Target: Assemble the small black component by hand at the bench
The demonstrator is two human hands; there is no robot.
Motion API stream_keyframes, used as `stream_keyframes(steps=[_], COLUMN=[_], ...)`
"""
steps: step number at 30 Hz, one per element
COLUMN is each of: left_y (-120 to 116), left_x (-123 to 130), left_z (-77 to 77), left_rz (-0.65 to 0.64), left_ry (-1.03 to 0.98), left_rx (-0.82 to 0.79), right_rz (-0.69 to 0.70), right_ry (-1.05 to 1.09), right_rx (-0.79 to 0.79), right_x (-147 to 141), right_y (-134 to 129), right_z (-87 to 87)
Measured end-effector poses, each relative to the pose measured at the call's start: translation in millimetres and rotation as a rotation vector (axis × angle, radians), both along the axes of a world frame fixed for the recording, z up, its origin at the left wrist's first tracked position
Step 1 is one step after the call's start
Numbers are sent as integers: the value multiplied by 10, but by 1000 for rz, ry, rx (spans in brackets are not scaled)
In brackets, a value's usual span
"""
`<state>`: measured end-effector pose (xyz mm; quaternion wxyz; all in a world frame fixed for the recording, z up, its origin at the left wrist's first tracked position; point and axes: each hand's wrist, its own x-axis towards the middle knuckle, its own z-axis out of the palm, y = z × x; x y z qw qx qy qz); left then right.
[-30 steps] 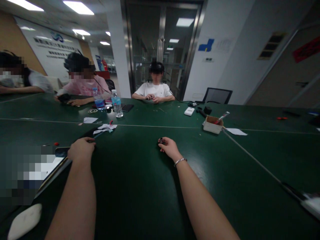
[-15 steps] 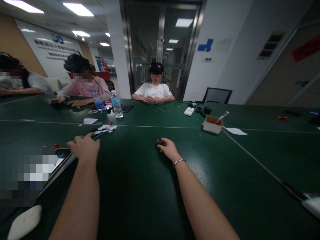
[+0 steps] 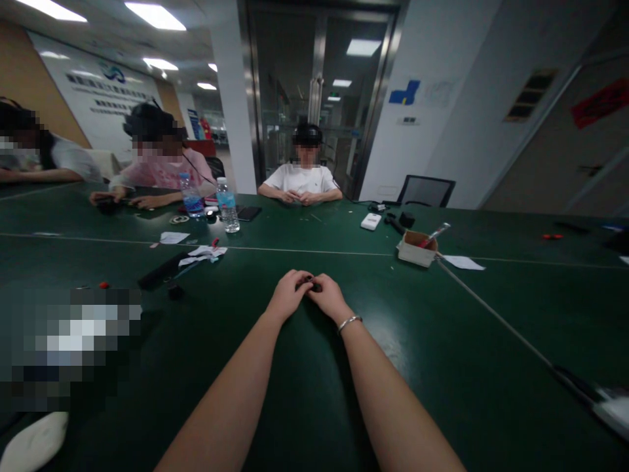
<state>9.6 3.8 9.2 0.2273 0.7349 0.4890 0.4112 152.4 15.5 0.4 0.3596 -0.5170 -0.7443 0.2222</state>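
Both my hands meet over the middle of the green table [image 3: 314, 367]. My right hand [image 3: 329, 298], with a silver bracelet at its wrist, is closed on a small black object [image 3: 316, 286]. The fingers cover most of that object, so its kind does not show. My left hand [image 3: 289, 295] is closed against the same small object from the other side, its thumb and fingertips curled together. To the left lie a dark elongated case [image 3: 164, 270] and a small black piece [image 3: 174, 290].
Crumpled paper [image 3: 202, 254] lies left of centre, two water bottles [image 3: 227, 206] behind it. A small box [image 3: 417, 250] with a tube in it stands to the right. A white mouse [image 3: 37, 439] is at the near left. Several people [image 3: 301, 177] sit around the table.
My left hand has moved right from beside the dark case to the small black object at my right hand. The right hand has stayed almost in place.
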Motion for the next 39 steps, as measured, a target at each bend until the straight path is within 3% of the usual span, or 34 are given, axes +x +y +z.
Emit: stream_keyframes(steps=[5,9,13,18,25,39], left_y=[104,165,164,162,138,195], left_x=[-121,-162,-179,-206,-179,-169], left_z=[-122,-195,-225,-212,-174,-125], left_rz=[-46,-69,-80,-55,2,-4], left_ry=[-171,-304,-337,-339,-341,-315], left_rx=[-56,-171,-206,-186,-239,-300], right_rz=[-23,24,115,121,124,205], right_ry=[70,325,537,684,775,870], right_rx=[-34,-189,-300,-362,-409,-469], right_x=[-1,31,85,121,146,199], right_y=[-1,8,18,16,1,52], right_z=[-2,-44,-32,16,36,10])
